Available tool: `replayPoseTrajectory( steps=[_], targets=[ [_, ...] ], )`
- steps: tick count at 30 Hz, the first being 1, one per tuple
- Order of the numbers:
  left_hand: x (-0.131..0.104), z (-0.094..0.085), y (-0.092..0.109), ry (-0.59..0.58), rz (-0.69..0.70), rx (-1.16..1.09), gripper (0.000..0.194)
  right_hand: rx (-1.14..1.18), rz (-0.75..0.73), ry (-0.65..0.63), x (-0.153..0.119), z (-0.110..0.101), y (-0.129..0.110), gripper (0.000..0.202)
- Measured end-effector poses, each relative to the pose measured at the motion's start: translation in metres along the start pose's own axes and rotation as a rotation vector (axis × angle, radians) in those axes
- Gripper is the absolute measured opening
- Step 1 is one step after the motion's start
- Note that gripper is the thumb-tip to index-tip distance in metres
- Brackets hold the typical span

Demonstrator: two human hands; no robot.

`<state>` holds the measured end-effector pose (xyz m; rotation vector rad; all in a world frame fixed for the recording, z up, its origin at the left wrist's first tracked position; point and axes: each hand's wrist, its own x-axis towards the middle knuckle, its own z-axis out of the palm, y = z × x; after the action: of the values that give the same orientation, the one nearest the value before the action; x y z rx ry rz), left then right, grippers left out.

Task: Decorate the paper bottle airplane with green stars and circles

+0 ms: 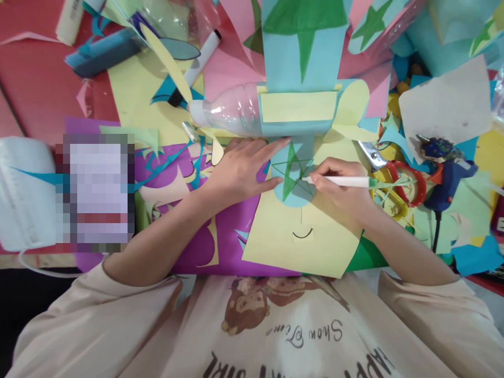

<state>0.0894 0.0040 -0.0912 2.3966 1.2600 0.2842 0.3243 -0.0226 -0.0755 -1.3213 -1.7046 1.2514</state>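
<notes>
A round light-blue paper disc [294, 195] lies flat near the middle of the scene, on a pale-yellow paper sheet [315, 257]. It bears a green five-pointed star [290, 173] in outline, whose left part is filled in solid green while its right part shows mostly lines. The tip of a slim white marker with a green end [348, 181] is at the star's right side. The right hand [346, 191] has a narrow grip, thumb and fingers closed around the marker close to its tip. The left hand [242, 168] has a wide grip with spread fingers, thumb and forefinger resting at the disc's left edge.

Just beyond the disc, a clear plastic bottle with a white cap [236, 110] lies sideways, cap to the left, its right part wrapped in light-blue paper [328, 127] with a pale-yellow strip [299, 107] on top. Farther off is a light-blue panel with a dark-green shape [305, 18]. A curved black line [302, 234] marks the near part of the yellow sheet.

To the right lie scissors with red and yellow handles [407, 181] and, beyond them, a blue tool with a black cord [447, 186]. To the left, purple paper [236, 236] spreads beneath the left forearm, and the red counter [35, 89] shows at the far left.
</notes>
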Motion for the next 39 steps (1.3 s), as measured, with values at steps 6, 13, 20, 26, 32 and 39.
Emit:
replayPoseTrajectory(
  steps=[6, 13, 20, 26, 32, 39],
  targets=[
    [-0.0005, 0.0013, -0.0008, 0.007, 0.014, 0.014, 0.062, 0.001, -0.037, 0.075, 0.0011, 0.0006, 0.0009, 0.013],
    [0.0002, 0.0001, 0.0003, -0.007, 0.008, 0.019, 0.063, -0.032, -0.023, 0.06, 0.0016, 0.0014, -0.0009, 0.014],
    [0.0, 0.0006, -0.0004, 0.001, 0.014, 0.04, 0.062, -0.032, -0.012, -0.01, 0.0004, -0.0005, -0.0003, 0.019],
    [-0.0009, 0.0016, -0.0014, 0.007, 0.017, 0.026, 0.062, -0.001, 0.026, -0.023, -0.0005, -0.0005, -0.0024, 0.019],
    [-0.0005, 0.0008, -0.0008, -0.002, 0.012, 0.027, 0.061, 0.031, 0.004, -0.015, -0.0016, 0.0009, -0.0044, 0.018],
    [-0.0003, 0.0006, -0.0011, 0.005, 0.022, 0.029, 0.061, -0.049, -0.029, -0.076, -0.0021, 0.0026, -0.0013, 0.019]
  ],
)
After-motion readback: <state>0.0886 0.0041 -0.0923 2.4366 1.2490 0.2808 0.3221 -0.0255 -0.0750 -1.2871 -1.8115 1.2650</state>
